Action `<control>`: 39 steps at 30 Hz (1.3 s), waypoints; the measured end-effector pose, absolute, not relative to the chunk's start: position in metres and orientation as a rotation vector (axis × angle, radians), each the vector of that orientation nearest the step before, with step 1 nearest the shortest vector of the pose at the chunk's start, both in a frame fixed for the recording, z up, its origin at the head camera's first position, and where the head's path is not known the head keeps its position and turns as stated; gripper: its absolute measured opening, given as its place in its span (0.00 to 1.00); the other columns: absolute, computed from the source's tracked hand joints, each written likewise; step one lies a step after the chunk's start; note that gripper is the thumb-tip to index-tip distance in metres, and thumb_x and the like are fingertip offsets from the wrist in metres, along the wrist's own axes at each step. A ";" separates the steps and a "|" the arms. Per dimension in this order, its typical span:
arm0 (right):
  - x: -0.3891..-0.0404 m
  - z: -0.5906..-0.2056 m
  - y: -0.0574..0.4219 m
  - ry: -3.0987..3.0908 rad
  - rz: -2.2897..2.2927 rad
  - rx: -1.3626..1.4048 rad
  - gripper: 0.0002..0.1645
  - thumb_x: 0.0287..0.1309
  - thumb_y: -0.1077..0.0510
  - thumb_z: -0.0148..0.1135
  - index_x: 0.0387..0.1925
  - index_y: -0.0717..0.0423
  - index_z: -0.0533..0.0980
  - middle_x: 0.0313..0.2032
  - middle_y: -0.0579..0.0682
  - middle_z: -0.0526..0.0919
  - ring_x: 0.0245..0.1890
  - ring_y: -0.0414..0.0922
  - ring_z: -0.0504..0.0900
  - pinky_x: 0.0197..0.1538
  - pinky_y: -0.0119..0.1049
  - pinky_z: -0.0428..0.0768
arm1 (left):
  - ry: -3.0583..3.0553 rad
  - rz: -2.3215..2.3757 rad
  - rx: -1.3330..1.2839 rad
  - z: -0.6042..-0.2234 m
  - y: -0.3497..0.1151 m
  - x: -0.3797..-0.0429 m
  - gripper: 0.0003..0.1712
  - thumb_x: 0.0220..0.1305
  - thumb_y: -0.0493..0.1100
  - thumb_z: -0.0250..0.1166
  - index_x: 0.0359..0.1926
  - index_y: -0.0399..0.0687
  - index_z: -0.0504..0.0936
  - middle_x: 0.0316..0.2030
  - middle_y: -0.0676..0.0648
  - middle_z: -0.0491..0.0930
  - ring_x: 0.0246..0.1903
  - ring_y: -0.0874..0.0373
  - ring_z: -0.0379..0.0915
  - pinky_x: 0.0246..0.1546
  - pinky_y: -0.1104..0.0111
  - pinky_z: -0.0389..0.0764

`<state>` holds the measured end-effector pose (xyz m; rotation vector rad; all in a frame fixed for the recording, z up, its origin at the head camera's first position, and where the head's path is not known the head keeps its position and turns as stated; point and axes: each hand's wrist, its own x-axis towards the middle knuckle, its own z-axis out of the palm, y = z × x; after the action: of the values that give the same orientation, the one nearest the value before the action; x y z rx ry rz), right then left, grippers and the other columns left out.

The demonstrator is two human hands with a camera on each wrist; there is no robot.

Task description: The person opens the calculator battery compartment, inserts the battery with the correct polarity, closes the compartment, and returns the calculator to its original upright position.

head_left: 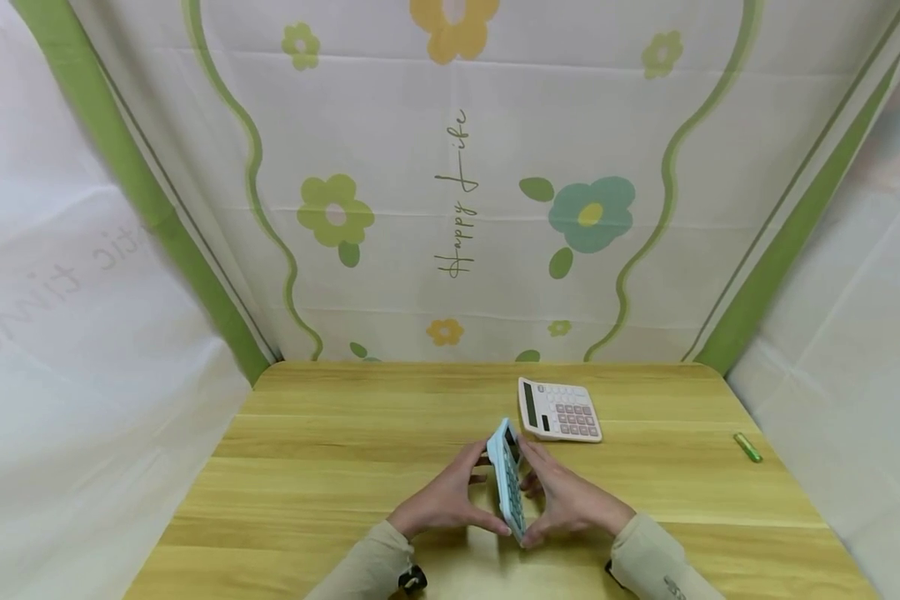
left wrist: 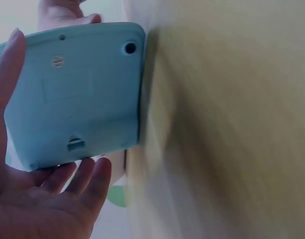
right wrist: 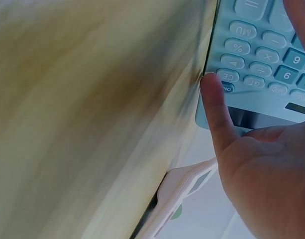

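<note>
A light blue calculator (head_left: 508, 479) stands tilted up on its long edge over the table, held between both hands. The left hand (head_left: 446, 500) grips it from the left, thumb at the near end and fingers at the far end. From the right, the right hand (head_left: 570, 496) holds its two ends, on the key side. The calculator's plain back (left wrist: 92, 109), with a small battery-cover latch, faces the left wrist view. Keys and part of the dark display (right wrist: 252, 118) show in the right wrist view, the little finger lying across the key face's corner.
A white calculator with pink keys (head_left: 558, 412) lies face up just beyond the right hand. Near the right edge of the wooden table (head_left: 307, 467) lies a small green battery (head_left: 747, 447). Flower-printed curtains (head_left: 390, 125) enclose the back and sides.
</note>
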<state>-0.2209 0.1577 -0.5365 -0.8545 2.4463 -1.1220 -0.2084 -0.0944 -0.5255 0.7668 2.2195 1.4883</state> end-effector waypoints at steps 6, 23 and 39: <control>-0.221 -0.533 0.159 2.319 -1.243 -0.879 0.90 0.34 0.51 0.90 0.82 0.64 0.33 0.78 0.71 0.47 0.54 0.54 0.82 0.57 0.40 0.86 | 2.168 1.504 0.754 -0.533 -0.090 -0.209 0.73 0.49 0.46 0.85 0.83 0.63 0.42 0.79 0.48 0.52 0.76 0.46 0.57 0.74 0.52 0.69; -0.217 -0.511 0.157 2.107 -1.414 -0.700 0.67 0.69 0.40 0.64 0.82 0.57 0.27 0.80 0.73 0.37 0.69 0.70 0.70 0.64 0.49 0.82 | 2.136 1.495 0.762 -0.538 -0.082 -0.209 0.74 0.50 0.45 0.85 0.83 0.70 0.40 0.80 0.46 0.52 0.75 0.45 0.60 0.76 0.54 0.66; -0.213 -0.503 0.156 2.109 -1.484 -0.522 0.67 0.71 0.42 0.63 0.81 0.42 0.19 0.79 0.75 0.37 0.67 0.75 0.69 0.63 0.63 0.79 | 2.189 1.465 0.853 -0.540 -0.080 -0.210 0.71 0.50 0.45 0.85 0.83 0.69 0.44 0.79 0.45 0.53 0.74 0.49 0.61 0.73 0.57 0.71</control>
<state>-0.2129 0.1556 -0.5033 -0.5221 2.1091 -1.4838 -0.2096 -0.0798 -0.5400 0.8529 2.1891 1.4650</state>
